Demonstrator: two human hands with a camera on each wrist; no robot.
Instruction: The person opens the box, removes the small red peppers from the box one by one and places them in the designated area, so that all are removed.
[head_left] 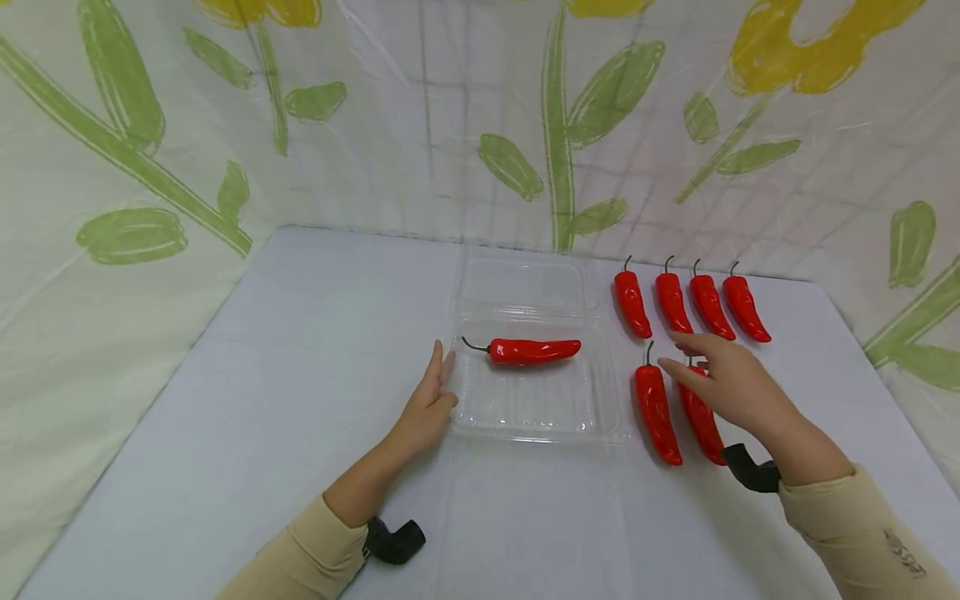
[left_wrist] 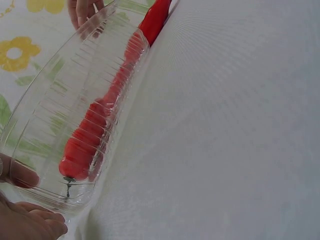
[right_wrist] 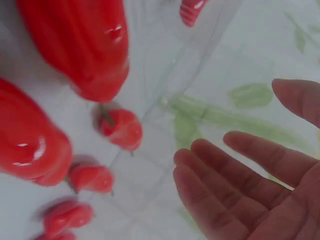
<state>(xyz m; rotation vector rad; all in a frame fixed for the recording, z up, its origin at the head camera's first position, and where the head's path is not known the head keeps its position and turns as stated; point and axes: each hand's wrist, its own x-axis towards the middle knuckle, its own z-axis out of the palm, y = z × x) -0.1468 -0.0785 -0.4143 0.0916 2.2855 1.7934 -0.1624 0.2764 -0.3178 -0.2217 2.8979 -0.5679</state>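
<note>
A clear plastic container (head_left: 532, 404) lies on the table with its lid (head_left: 525, 282) folded back flat. One red chili pepper (head_left: 534, 352) lies crosswise inside it, stem to the left. My left hand (head_left: 423, 414) holds the container's left rim, the thumb over the edge and the fingers along the outside. To the right of the container, my right hand (head_left: 731, 379) hovers with nothing in it, fingers spread loosely. It partly covers a near-row pepper (head_left: 701, 417); another pepper (head_left: 657, 415) lies just left of that one. In the right wrist view the palm and straightened fingers (right_wrist: 235, 185) show.
Several more red peppers (head_left: 708, 307) lie in a row at the table's back right, stems pointing away. A white cloth curtain (head_left: 375, 125) with painted flowers hangs behind the white table (head_left: 300, 333). Dark wrist mounts (head_left: 395, 542) sit on both arms.
</note>
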